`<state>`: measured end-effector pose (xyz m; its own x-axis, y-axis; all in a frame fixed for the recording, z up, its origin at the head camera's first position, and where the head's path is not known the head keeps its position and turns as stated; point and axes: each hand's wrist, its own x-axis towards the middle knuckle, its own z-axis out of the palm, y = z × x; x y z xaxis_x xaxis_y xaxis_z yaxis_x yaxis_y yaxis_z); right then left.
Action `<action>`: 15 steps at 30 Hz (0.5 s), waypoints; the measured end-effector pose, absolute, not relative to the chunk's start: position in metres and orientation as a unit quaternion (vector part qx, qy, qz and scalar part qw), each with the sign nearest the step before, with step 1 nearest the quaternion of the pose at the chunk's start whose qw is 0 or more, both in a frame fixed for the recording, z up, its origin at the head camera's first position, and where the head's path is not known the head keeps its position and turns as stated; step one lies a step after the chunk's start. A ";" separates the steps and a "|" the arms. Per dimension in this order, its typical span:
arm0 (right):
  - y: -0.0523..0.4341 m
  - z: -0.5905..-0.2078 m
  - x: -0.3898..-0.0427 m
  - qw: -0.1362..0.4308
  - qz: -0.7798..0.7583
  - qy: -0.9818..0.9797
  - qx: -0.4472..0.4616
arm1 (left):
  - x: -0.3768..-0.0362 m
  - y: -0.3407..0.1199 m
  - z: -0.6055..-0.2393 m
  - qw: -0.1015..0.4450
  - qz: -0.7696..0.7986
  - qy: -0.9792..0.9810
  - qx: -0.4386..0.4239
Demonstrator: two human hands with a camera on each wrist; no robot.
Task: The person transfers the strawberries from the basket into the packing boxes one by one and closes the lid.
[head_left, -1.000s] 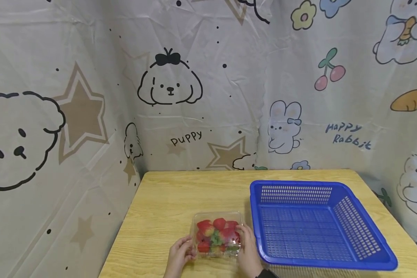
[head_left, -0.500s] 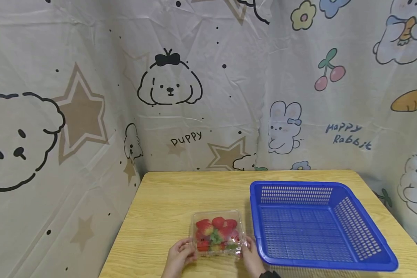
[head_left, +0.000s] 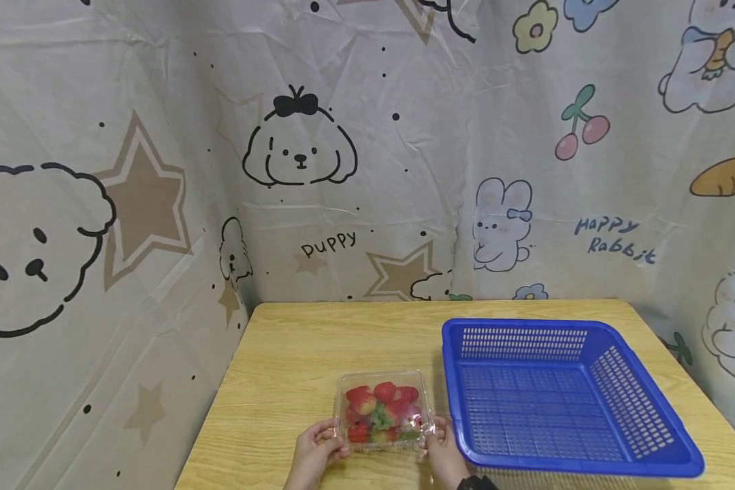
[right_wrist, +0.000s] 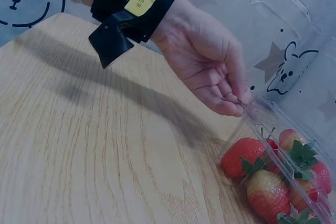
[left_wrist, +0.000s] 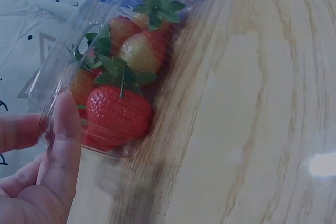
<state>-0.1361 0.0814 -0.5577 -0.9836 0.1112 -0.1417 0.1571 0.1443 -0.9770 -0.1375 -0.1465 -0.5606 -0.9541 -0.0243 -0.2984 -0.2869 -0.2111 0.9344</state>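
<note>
A clear plastic clamshell [head_left: 382, 373] of red strawberries [head_left: 361, 398] with green leaves sits near the table's front. My left hand [head_left: 314, 452] pinches its rim at the front left corner between thumb and fingers. In the left wrist view, the fingers [left_wrist: 63, 145] of that hand hold the thin plastic edge. My right hand [head_left: 446, 450] grips the front right corner. The right wrist view shows the left hand [right_wrist: 207, 61], with a black strap on its wrist, at the far end of the clamshell; the right hand is out of that picture.
A blue plastic basket [head_left: 545, 465] with slotted walls stands on the right of the wooden table [head_left: 318, 340], close beside my right hand. Behind and at the left hangs a printed curtain [head_left: 343, 136] with puppies, stars and rabbits.
My right hand has slid down from the clamshell's right side to its front right corner and pinches the rim there. The left hand has hardly moved. The basket stays put.
</note>
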 end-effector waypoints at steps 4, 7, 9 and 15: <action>0.082 -0.558 -0.135 0.013 -0.643 0.761 0.092 | -0.137 -0.147 -0.561 0.089 0.768 0.622 -0.123; 0.082 -0.558 -0.134 0.012 -0.638 0.764 0.094 | -0.137 -0.147 -0.562 0.092 0.766 0.624 -0.122; 0.081 -0.558 -0.134 0.013 -0.640 0.762 0.096 | -0.137 -0.147 -0.562 0.093 0.765 0.626 -0.122; 0.080 -0.558 -0.135 0.019 -0.647 0.758 0.086 | -0.139 -0.149 -0.563 0.096 0.767 0.623 -0.120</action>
